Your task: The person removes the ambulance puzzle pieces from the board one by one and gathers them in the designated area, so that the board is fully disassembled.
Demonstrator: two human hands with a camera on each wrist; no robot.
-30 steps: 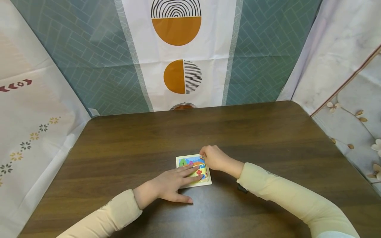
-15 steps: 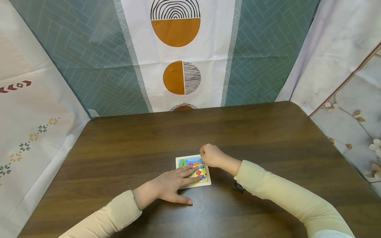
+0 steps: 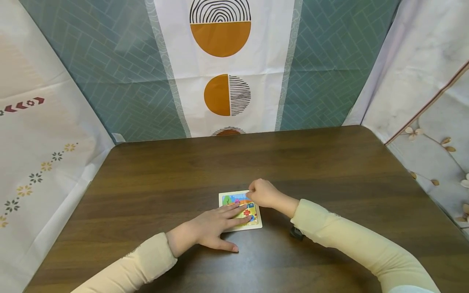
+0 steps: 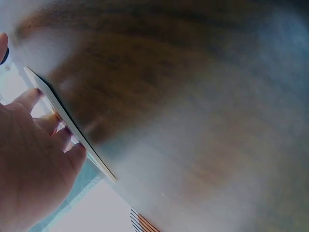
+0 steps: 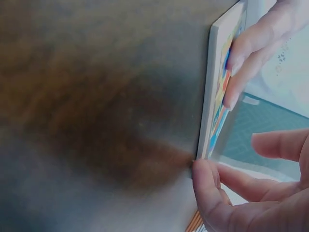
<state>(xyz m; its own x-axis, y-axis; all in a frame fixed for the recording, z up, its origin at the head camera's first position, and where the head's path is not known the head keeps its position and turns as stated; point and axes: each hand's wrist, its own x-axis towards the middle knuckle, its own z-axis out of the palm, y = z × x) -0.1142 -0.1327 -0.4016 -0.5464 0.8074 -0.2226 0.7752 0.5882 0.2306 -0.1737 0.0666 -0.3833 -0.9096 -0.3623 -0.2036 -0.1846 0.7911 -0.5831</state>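
A small square puzzle board (image 3: 258,221) with a pale rim and a colourful picture lies flat on the table. My left hand (image 3: 216,228) rests over its lower left part, fingers spread and straight, thumb on the table; the palm-side view shows the left hand's fingertips (image 4: 63,135) on the board. At the board's upper right corner is my right hand (image 3: 265,193). In the right wrist view, the right hand's curled fingers (image 5: 207,183) touch the corner of the board (image 5: 210,92), with the thumb held apart from them. Part of the picture is hidden under the hands.
The brown wooden table (image 3: 165,162) extends around the board. Behind it hangs a green and white patterned cloth (image 3: 271,93), with light cloths at the left and right sides. A small dark object (image 3: 296,233) shows under the right sleeve cuff.
The head view has shifted slightly. My right hand has moved a little at the board's corner. My left hand stays on the board.
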